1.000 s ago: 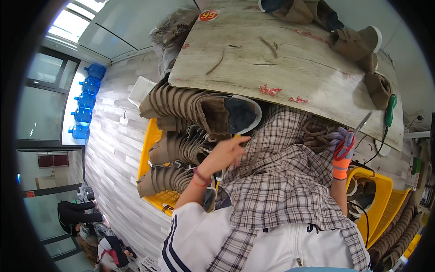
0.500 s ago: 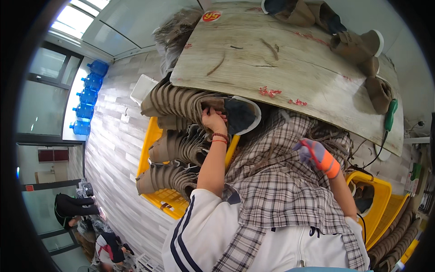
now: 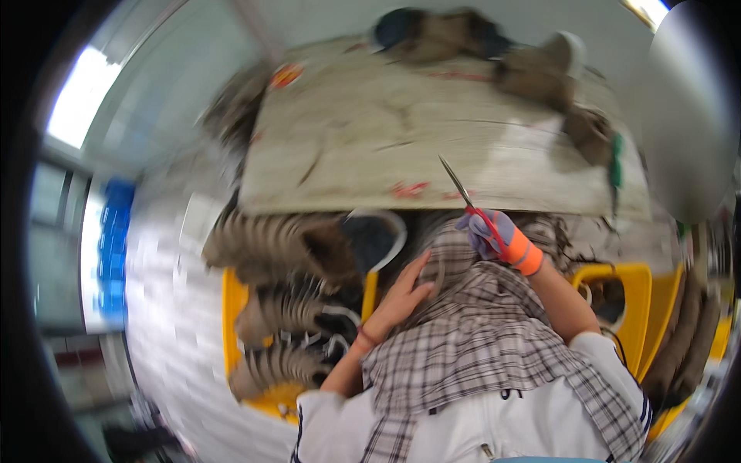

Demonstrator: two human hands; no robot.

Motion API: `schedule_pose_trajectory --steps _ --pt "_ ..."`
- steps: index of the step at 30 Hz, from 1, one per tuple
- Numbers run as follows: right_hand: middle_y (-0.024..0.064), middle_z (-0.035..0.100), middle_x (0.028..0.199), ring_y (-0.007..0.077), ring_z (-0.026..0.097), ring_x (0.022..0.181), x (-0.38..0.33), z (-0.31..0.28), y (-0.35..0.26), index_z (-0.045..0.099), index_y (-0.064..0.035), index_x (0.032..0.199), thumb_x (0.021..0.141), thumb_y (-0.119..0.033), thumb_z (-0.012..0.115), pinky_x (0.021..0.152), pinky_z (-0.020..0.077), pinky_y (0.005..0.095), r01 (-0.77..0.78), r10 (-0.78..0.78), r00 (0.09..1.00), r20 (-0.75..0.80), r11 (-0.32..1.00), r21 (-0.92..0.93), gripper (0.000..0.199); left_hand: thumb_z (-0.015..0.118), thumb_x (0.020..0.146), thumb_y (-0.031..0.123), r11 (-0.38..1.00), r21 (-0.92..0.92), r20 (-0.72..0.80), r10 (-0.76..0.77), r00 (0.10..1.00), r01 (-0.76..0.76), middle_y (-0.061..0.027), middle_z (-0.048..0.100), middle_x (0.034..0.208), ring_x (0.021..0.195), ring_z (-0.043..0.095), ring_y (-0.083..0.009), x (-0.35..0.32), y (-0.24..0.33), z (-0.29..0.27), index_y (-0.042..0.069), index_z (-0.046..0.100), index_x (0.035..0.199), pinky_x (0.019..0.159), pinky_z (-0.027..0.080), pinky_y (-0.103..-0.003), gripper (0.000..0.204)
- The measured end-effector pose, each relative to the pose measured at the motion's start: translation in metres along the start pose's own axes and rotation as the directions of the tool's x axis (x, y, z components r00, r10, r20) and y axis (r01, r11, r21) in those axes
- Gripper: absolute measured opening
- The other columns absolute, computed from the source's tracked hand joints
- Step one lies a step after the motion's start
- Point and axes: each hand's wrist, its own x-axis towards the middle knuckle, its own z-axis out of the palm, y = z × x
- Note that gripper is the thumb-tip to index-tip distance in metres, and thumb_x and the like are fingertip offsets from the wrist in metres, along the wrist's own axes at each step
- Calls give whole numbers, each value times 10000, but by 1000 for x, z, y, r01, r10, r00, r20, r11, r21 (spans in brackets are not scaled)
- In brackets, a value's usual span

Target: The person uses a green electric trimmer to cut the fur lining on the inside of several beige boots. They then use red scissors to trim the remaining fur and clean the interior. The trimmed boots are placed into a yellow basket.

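My left hand (image 3: 400, 299), bare with a reddish bracelet at the wrist, rests on the plaid apron (image 3: 432, 363) over my lap. Its fingers are spread and hold nothing. A purple glove with an orange cuff covers my right hand (image 3: 498, 235), which is closed round the red handles of a pair of scissors (image 3: 458, 184). Their blades point up toward the table. Left of my left hand, brown shoe uppers (image 3: 266, 241) are nested in a row, and the end one shows a dark blue lining and white rim. More nested rows (image 3: 278, 312) lie below it in a yellow basket (image 3: 231, 309).
The worn wooden table (image 3: 347, 154) spans ahead of me. Several brown uppers (image 3: 536, 77) and a green-handled tool (image 3: 616, 162) lie along its far and right edges. Yellow baskets (image 3: 637, 309) stand on the right. Blue water bottles (image 3: 114, 247) line the far left. The picture is blurred.
My left hand has left the end upper of the row and moved down onto the apron. My right hand has raised the scissors, whose blades now show. The view has turned.
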Motion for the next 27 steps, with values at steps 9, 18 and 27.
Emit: schedule_pose_trajectory --steps 9,18,27 --pt "68 550 629 125 477 431 -51 -85 45 511 36 1090 923 -394 490 384 396 250 535 -71 735 -675 672 512 461 553 791 31 654 497 -11 663 749 -571 -229 518 1193 1056 526 -304 213 130 29 55 592 1112 876 418 -394 324" --pt "51 552 587 126 458 360 -69 -97 52 553 -36 987 896 -291 562 321 356 243 464 66 616 -785 774 430 271 719 713 236 342 843 191 529 827 -414 -237 164 1452 1344 181 -391 408 166 120 202 383 1347 1060 192 -546 718" --pt "125 670 902 301 648 826 -129 -188 -63 696 -106 848 791 -371 456 698 506 406 -691 23 569 -822 555 -463 362 496 831 73 586 541 140 644 752 -603 -214 537 1194 1085 543 -343 460 171 107 80 382 1324 901 430 -403 505"
